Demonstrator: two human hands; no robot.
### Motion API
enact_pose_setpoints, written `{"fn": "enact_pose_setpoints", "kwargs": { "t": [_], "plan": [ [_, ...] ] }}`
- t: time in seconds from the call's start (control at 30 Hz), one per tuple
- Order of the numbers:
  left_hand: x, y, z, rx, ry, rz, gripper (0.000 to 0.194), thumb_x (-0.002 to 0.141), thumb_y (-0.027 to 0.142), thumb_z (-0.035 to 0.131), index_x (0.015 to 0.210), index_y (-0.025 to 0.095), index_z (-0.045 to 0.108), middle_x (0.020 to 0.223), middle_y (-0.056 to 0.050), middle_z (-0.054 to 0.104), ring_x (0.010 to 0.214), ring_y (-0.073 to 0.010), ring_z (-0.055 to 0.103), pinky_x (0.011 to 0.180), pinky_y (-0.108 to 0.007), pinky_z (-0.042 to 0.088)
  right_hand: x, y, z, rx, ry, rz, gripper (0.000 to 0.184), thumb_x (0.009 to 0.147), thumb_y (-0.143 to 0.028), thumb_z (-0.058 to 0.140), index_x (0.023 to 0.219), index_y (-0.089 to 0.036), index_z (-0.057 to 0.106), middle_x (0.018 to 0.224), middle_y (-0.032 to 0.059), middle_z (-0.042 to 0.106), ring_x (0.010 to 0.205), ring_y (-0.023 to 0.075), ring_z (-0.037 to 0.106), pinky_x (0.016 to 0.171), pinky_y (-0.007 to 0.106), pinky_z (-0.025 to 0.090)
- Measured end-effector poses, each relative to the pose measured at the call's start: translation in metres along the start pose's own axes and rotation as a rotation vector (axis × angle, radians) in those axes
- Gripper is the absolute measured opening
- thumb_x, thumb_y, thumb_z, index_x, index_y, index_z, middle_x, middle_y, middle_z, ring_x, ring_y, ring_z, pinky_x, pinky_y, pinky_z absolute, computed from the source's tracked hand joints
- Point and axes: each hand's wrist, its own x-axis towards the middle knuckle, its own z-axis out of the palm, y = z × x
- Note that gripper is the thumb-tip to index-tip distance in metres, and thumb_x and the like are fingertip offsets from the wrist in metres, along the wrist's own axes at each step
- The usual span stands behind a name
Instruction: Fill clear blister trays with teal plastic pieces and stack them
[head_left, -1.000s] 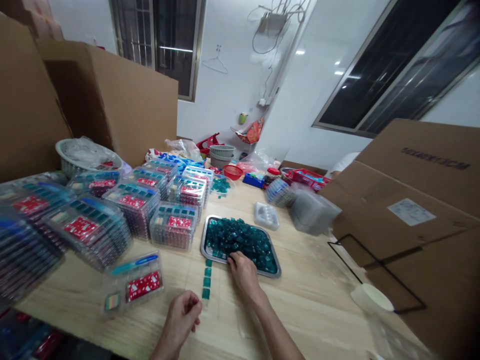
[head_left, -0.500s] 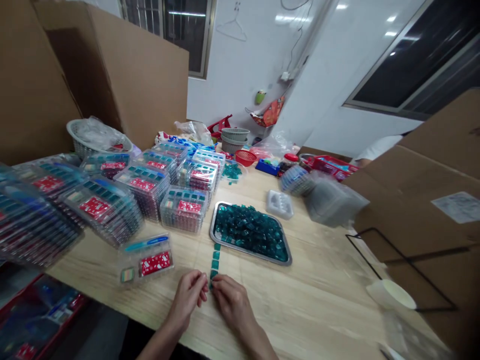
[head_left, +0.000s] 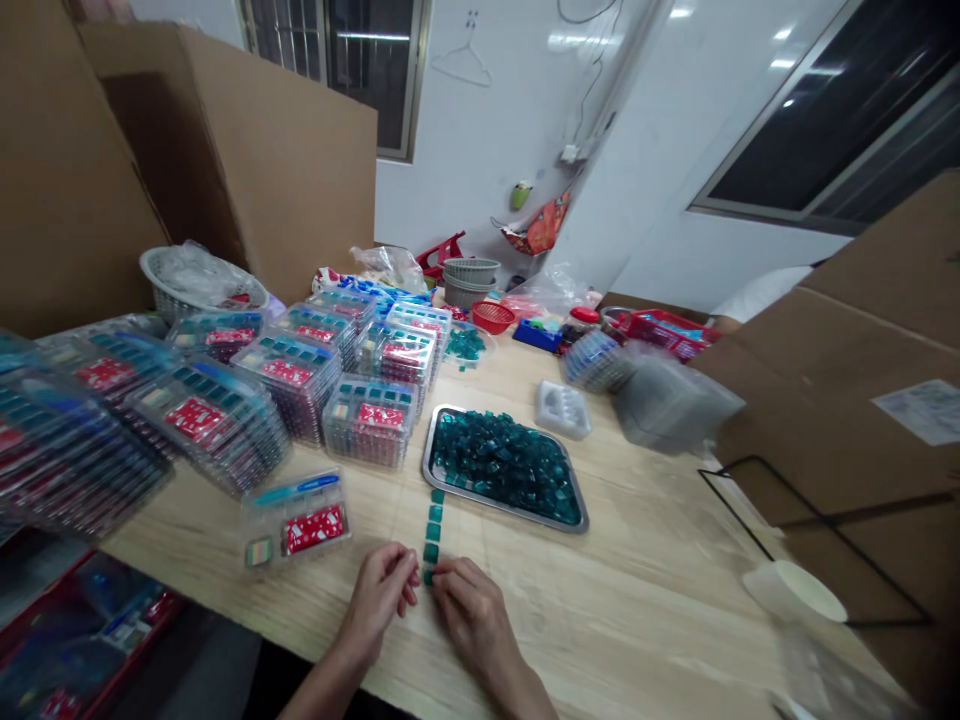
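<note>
My left hand (head_left: 380, 594) and my right hand (head_left: 471, 612) meet at the near edge of the wooden table (head_left: 630, 600), fingers curled. Between their fingertips sits a small teal square tile (head_left: 428, 577), the nearest of a short row of teal tiles (head_left: 433, 522) running away from me. The row ends at a metal tray (head_left: 574, 521) heaped with loose teal tiles (head_left: 501, 462). A clear plastic case with a red card and a blue pen (head_left: 296, 520) lies just left of my left hand.
Stacks of filled clear cases (head_left: 210, 415) crowd the table's left. Big cardboard boxes (head_left: 847, 400) stand at the right and a cardboard sheet (head_left: 247, 170) at the back left. A white cup (head_left: 796, 592), a black wire frame (head_left: 817, 530), baskets (head_left: 469, 272) and a small empty tray (head_left: 560, 408) are about.
A second ago my right hand was in the tray of tiles; it has come back to the near end of the row, beside my left hand. Since half a second little has moved.
</note>
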Motion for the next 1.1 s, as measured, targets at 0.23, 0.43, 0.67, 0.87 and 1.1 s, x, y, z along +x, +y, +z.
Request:
{"fn": "enact_pose_setpoints", "kwargs": {
  "t": [0.23, 0.43, 0.67, 0.87, 1.1],
  "plan": [
    [0.001, -0.003, 0.0, 0.006, 0.003, 0.0, 0.041, 0.069, 0.056, 0.057, 0.064, 0.015, 0.052, 0.058, 0.001, 0.055, 0.042, -0.0069, 0.049, 0.037, -0.017, 0.028, 0.0, 0.002, 0.003, -0.031, -0.028, -0.052, 0.024, 0.088, -0.011, 0.043, 0.08, -0.021, 0.062, 0.08, 0.0067, 0.067, 0.073, 0.018, 0.059, 0.066, 0.029, 0.049],
    [0.002, -0.002, -0.001, 0.036, -0.019, 0.002, 0.04, 0.07, 0.054, 0.056, 0.064, 0.015, 0.051, 0.058, 0.002, 0.054, 0.043, -0.0068, 0.048, 0.037, -0.017, 0.028, 0.01, 0.001, 0.001, 0.115, 0.027, 0.235, 0.013, 0.081, -0.012, 0.052, 0.084, -0.02, 0.062, 0.078, 0.004, 0.064, 0.071, 0.0173, 0.061, 0.063, 0.026, 0.05],
    [0.0, 0.002, 0.001, 0.025, -0.014, 0.004, 0.04, 0.069, 0.055, 0.057, 0.064, 0.015, 0.052, 0.058, 0.002, 0.054, 0.043, -0.0073, 0.049, 0.037, -0.017, 0.028, 0.009, -0.006, -0.001, 0.066, -0.054, 0.089, 0.024, 0.085, -0.009, 0.043, 0.081, -0.02, 0.064, 0.083, 0.0064, 0.062, 0.076, 0.0171, 0.059, 0.067, 0.027, 0.049],
    [0.001, 0.001, 0.001, 0.051, -0.008, 0.0, 0.039, 0.069, 0.053, 0.056, 0.063, 0.015, 0.052, 0.058, 0.001, 0.055, 0.042, -0.0069, 0.049, 0.036, -0.017, 0.027, 0.003, 0.001, 0.002, 0.134, -0.026, 0.191, 0.02, 0.084, -0.01, 0.045, 0.075, -0.02, 0.06, 0.077, 0.0043, 0.062, 0.072, 0.0161, 0.059, 0.065, 0.025, 0.048],
    [0.002, 0.0, 0.002, 0.086, -0.006, 0.016, 0.033, 0.071, 0.047, 0.053, 0.064, 0.015, 0.051, 0.06, 0.001, 0.055, 0.042, -0.0071, 0.049, 0.035, -0.017, 0.028, 0.003, 0.002, 0.002, 0.113, -0.076, 0.261, 0.02, 0.072, -0.002, 0.045, 0.075, -0.02, 0.055, 0.076, 0.0024, 0.06, 0.071, 0.0161, 0.058, 0.064, 0.024, 0.044]
  ]
}}
